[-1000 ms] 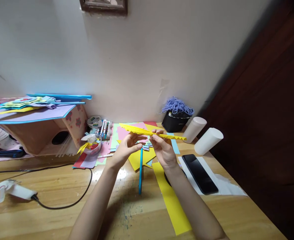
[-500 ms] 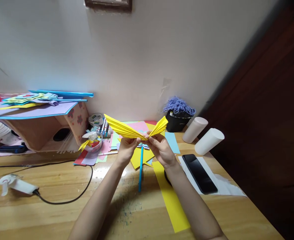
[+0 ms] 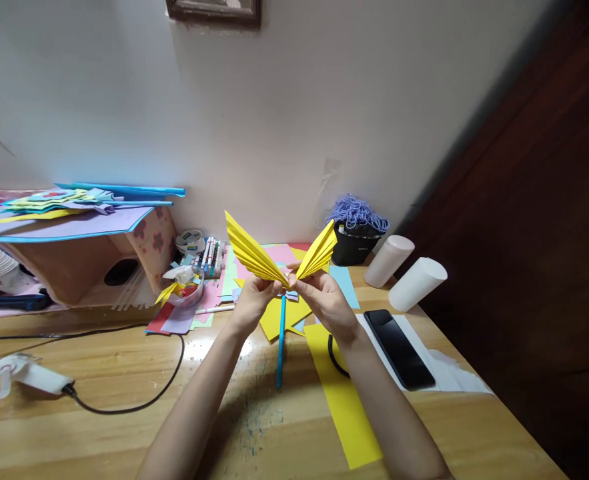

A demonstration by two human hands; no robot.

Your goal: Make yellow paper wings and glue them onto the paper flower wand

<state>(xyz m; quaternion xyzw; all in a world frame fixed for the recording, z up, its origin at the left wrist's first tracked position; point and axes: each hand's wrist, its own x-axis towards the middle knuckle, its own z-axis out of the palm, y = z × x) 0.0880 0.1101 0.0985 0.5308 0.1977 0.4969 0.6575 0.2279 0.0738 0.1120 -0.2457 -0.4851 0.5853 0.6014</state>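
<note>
Now we see both hands raised above the wooden desk [image 3: 124, 413], meeting at the middle of a yellow accordion-pleated paper strip [image 3: 250, 255]. The left hand [image 3: 254, 303] pinches the pleats from the left, its fingers [image 3: 273, 285] closed narrow on the paper's centre. The right hand [image 3: 327, 303] does the same from the right, its fingers [image 3: 301, 283] pressed tight on the same spot; we cannot tell whether the two hands touch there. The paper bends at that pinch into a V. One fanned half rises up and to the left above the left hand, the other up and to the right above the right hand. Both halves stand clear of the desk, in front of the pale wall.

Directly under the hands we find a thin blue stick [image 3: 280, 343] lying on the desk, its far end on a pile of loose coloured paper sheets [image 3: 274, 323]. Just beside it to the right lies a long flat yellow paper band [image 3: 344, 400], partly under the right forearm. Further right a black phone [image 3: 399, 347] rests face up on white paper, near two white cylinders [image 3: 417, 283]. A black pot topped with purple yarn [image 3: 357, 230] stands against the wall. Well apart on the left lies a small white handheld fan [image 3: 24, 377] with a black cable [image 3: 139, 403].
</note>
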